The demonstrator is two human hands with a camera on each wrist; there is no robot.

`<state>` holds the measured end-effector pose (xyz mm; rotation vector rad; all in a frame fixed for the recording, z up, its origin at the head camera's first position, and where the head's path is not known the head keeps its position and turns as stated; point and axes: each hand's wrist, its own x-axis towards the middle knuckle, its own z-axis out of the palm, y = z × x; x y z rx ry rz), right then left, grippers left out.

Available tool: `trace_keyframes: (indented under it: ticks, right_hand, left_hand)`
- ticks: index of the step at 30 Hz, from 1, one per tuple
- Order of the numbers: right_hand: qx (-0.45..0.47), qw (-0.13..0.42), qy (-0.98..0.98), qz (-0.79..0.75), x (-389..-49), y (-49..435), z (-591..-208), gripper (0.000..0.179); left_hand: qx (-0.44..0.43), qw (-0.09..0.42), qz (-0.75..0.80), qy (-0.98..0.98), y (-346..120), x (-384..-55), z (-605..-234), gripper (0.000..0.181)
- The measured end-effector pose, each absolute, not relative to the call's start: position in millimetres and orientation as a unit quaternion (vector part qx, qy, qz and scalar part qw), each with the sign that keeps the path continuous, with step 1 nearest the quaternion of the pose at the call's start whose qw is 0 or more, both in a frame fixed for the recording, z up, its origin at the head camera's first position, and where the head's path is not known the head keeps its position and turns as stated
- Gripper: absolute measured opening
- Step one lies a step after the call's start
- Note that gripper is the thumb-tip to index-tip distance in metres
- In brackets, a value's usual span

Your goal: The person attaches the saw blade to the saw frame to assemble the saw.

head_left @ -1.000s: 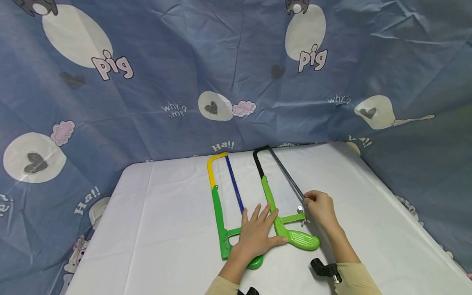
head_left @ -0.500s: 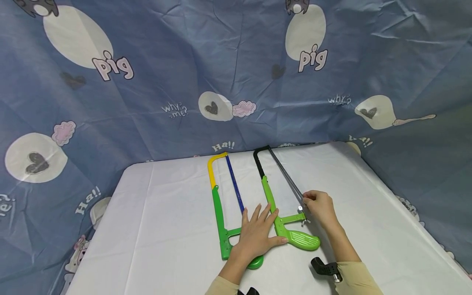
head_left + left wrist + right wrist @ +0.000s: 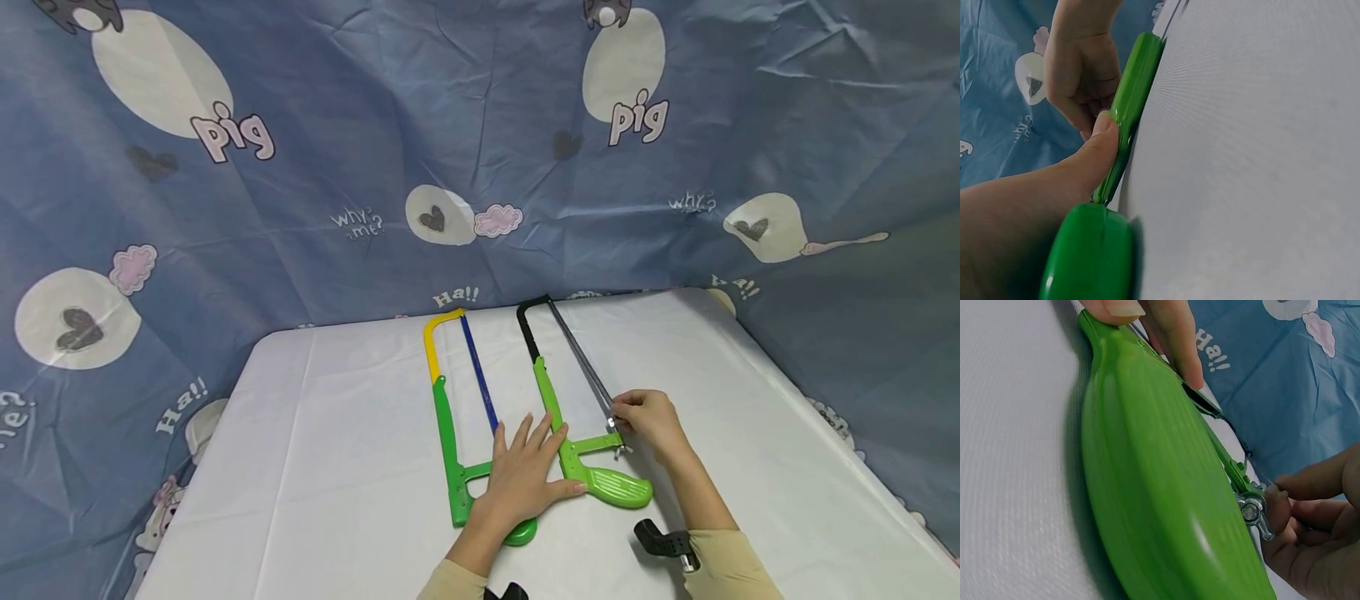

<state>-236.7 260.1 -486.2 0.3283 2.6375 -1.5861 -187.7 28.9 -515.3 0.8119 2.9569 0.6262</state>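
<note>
The grip of the right hand (image 3: pixel 654 423) is a pinch, thumb and fingers pressed together on the near end of the grey blade (image 3: pixel 580 348), just beside the wing nut (image 3: pixel 1250 511). The left hand (image 3: pixel 520 477) lies spread, its fingertips and thumb touching the light green saw (image 3: pixel 548 396). That saw lies flat on the white worktop (image 3: pixel 360 433), long axis running away from the person and leaning left, black curved end far, ribbed handle near. Left of it, roughly parallel, lies a darker green saw (image 3: pixel 445 421) with yellow far end and blue blade, its handle partly hidden under the left arm. Blue printed cloth (image 3: pixel 300 192) hangs behind.
</note>
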Motion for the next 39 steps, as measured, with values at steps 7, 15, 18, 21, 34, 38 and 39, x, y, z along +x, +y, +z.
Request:
trace_keyframes:
  ticks: [7,15,18,21,34,38,39]
  right_hand:
    - [0.098,0.032,0.854,-0.509,-237.7,258.2,-486.6,0.022]
    - [0.085,0.046,0.860,-0.500,-237.8,258.4,-489.1,0.022]
    - [0.083,0.045,0.864,-0.494,-237.7,258.1,-489.9,0.022]
    - [0.086,0.046,0.865,-0.492,-237.4,257.0,-490.2,0.021]
    - [0.086,0.070,0.856,-0.505,-237.1,261.1,-487.9,0.023]
    - [0.084,0.077,0.848,-0.518,-238.2,262.7,-486.5,0.023]
    - [0.084,0.077,0.846,-0.521,-238.5,263.0,-486.3,0.024]
  left_hand:
    - [0.256,0.013,0.187,0.948,30.2,-187.8,-513.0,0.087]
    - [0.253,0.008,0.177,0.951,30.3,-188.5,-513.6,0.088]
    - [0.251,0.009,0.172,0.952,30.4,-188.6,-514.1,0.088]
    - [0.250,0.010,0.170,0.953,30.4,-188.6,-515.0,0.088]
    - [0.251,0.003,0.169,0.953,31.1,-187.9,-517.1,0.089]
    - [0.251,0.005,0.168,0.953,31.1,-188.4,-517.2,0.089]
    - [0.251,0.006,0.168,0.953,31.0,-188.6,-517.1,0.089]
